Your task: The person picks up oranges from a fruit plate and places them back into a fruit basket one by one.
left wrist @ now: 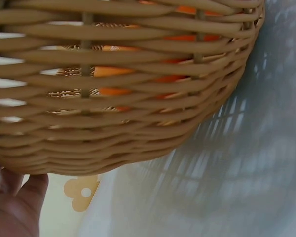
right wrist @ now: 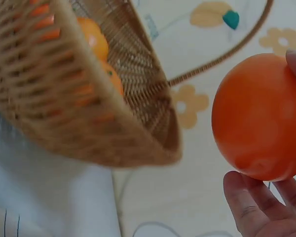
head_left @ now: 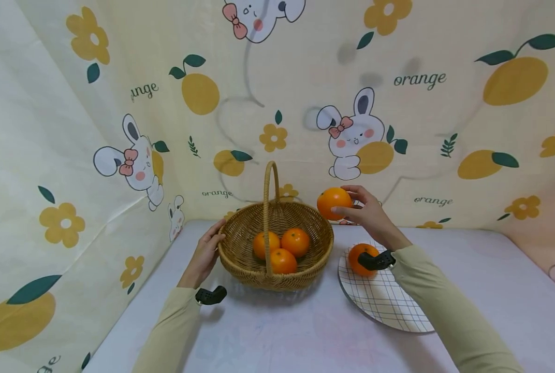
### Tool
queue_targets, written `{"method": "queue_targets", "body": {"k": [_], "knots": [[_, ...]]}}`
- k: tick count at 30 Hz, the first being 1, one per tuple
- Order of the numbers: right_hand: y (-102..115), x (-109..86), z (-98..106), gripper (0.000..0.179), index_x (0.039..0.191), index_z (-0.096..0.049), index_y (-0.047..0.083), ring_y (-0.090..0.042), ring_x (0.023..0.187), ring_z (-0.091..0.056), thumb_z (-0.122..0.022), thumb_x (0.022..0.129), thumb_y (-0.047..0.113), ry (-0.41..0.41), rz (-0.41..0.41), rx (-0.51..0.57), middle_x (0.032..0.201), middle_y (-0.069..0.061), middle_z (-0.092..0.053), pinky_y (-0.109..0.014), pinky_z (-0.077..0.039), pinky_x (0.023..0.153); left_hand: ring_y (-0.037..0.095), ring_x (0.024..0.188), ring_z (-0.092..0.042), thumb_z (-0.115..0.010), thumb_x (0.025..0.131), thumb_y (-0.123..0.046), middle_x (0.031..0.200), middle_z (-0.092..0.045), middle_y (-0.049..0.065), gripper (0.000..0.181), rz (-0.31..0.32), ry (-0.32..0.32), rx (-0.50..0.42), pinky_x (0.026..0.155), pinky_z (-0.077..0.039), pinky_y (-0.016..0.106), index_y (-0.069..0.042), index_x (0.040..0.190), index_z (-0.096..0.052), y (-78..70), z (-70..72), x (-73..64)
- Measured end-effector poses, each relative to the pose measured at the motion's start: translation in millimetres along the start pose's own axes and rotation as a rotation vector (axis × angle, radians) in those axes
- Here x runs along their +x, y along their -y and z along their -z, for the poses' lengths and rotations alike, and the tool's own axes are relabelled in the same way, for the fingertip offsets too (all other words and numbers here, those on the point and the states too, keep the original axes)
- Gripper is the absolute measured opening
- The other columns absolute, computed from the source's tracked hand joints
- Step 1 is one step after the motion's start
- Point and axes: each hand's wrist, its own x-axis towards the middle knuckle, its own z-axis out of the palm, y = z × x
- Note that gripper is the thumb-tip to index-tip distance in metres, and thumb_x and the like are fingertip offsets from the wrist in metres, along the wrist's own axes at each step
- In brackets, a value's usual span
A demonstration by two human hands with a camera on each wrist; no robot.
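An orange [head_left: 334,203] is in my right hand [head_left: 373,215], gripped between thumb and fingers. I hold it in the air just beyond the right rim of a wicker basket [head_left: 240,269]. The right wrist view shows this orange [right wrist: 261,118] close up, with the fingertips against its skin. My left hand [head_left: 205,256] holds the basket's left rim; in the left wrist view that hand [left wrist: 15,202] is partly cut off by the frame. Three oranges [head_left: 296,242] lie together inside the basket. Another orange [head_left: 362,259] rests on a round plate [head_left: 389,305], partly behind my right wrist's black band.
The basket's tall arched handle [head_left: 267,217] rises over its middle. A white table [head_left: 277,336] lies under everything. Behind it hangs a cream cloth [head_left: 296,77] printed with rabbits and oranges. My right sleeve [head_left: 445,305] covers part of the plate's right side.
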Motion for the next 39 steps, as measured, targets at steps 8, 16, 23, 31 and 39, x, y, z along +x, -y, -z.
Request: {"method": "queue_targets", "body": {"k": [8, 16, 23, 31, 39], "knots": [[10, 10.0, -26, 0.067, 0.14, -0.037, 0.012, -0.034, 0.109, -0.053, -0.075, 0.086, 0.025, 0.05, 0.004, 0.043, 0.137, -0.017, -0.039, -0.048, -0.048, 0.091, 0.025, 0.142, -0.02, -0.039, 0.103, -0.006, 0.158, -0.017, 0.009, 0.054, -0.003, 0.013, -0.003, 0.112, -0.023, 0.044, -0.004, 0.154, -0.022, -0.4, -0.6, 0.0], [21, 24.2, -59, 0.072, 0.145, -0.039, 0.012, -0.033, 0.115, -0.048, -0.076, 0.084, 0.025, 0.107, -0.011, 0.034, 0.135, -0.016, -0.041, -0.051, -0.044, 0.096, 0.026, 0.142, -0.02, -0.038, 0.102, -0.006, 0.158, -0.018, 0.01, 0.054, 0.0, -0.002, 0.001, 0.112, -0.024, 0.045, -0.004, 0.154, -0.023, -1.6, 0.6, 0.5], [25, 41.8, -83, 0.067, 0.138, -0.048, 0.008, -0.03, 0.108, -0.051, -0.079, 0.081, 0.025, 0.084, 0.011, -0.03, 0.127, -0.013, -0.048, -0.041, -0.049, 0.086, 0.026, 0.142, -0.021, -0.039, 0.102, -0.005, 0.158, -0.019, 0.008, 0.053, 0.012, -0.016, 0.006, 0.111, -0.026, 0.046, -0.005, 0.153, -0.026, -0.2, -0.6, 3.8], [18, 60.2, -104, 0.062, 0.132, -0.054, 0.008, -0.029, 0.104, -0.05, -0.081, 0.078, 0.022, 0.051, -0.007, -0.084, 0.119, -0.013, -0.056, -0.037, -0.046, 0.082, 0.026, 0.142, -0.022, -0.04, 0.102, -0.005, 0.158, -0.02, 0.008, 0.052, 0.005, -0.015, 0.008, 0.112, -0.025, 0.045, -0.005, 0.153, -0.028, -1.0, -0.7, 3.3], [9, 68.4, -116, 0.065, 0.131, -0.051, 0.006, -0.029, 0.106, -0.051, -0.082, 0.075, 0.021, 0.001, -0.088, -0.159, 0.121, -0.015, -0.053, -0.039, -0.045, 0.089, 0.026, 0.142, -0.021, -0.04, 0.102, -0.005, 0.158, -0.02, 0.009, 0.053, 0.0, -0.01, 0.002, 0.112, -0.024, 0.044, -0.004, 0.153, -0.026, 0.6, 0.6, 3.8]]}}
